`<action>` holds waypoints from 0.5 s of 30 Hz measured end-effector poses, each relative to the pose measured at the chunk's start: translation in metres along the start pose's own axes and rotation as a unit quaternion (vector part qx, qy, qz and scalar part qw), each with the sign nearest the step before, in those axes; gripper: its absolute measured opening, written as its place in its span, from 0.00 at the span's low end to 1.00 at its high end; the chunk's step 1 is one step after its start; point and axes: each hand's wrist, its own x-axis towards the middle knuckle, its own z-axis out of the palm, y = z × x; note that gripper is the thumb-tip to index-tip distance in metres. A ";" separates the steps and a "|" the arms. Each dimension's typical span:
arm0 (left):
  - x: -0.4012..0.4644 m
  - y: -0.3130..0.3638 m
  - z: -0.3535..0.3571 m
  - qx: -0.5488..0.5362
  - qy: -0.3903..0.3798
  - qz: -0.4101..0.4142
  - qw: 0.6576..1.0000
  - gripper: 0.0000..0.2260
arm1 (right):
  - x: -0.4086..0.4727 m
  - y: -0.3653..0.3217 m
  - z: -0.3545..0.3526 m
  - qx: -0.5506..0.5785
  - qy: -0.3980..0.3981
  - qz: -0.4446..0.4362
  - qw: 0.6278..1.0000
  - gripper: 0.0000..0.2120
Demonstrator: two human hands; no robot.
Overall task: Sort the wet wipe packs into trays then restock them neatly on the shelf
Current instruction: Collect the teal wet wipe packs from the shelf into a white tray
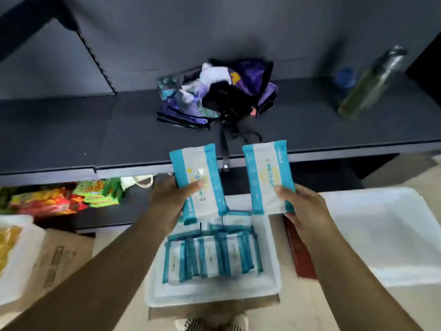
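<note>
Two packs up: one wet wipe pack in each of my hands, both lifted over the white tray [155,290] and level with the front edge of the shelf [71,139].
Left hand: my left hand [171,199] grips the left pack [198,180] at its lower half, thumb across the printed face, fingers curled behind it.
Right hand: my right hand [300,204] pinches the right pack [266,173] by its lower corner, thumb on top, fingers [290,206] wrapped underneath.
Sorted so far: a row of tray packs [210,256] stands on edge in the tray, with a few more lying flat at its far end; I'd call sorting well along.
Restocked so far: none that I can see; the shelf carries only a purple bag [214,94] and a bottle [372,80] near its right end.
Left to do: I judge both packs go to the shelf next, then the whole trayful after them.
Spare tray: a second white tray [381,235] sits just right of the first, holding no packs that I can see.
</note>
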 end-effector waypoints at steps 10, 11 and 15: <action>0.057 -0.248 -0.019 0.077 0.051 -0.186 0.978 0.12 | 0.093 0.227 -0.024 -0.111 0.099 0.231 0.962 0.06; 0.067 -0.262 -0.018 0.087 0.057 -0.190 0.976 0.10 | 0.104 0.239 -0.021 -0.111 0.108 0.244 0.957 0.07; 0.116 -0.296 -0.013 0.135 0.063 -0.195 0.970 0.09 | 0.140 0.269 -0.001 0.000 0.170 0.331 0.928 0.05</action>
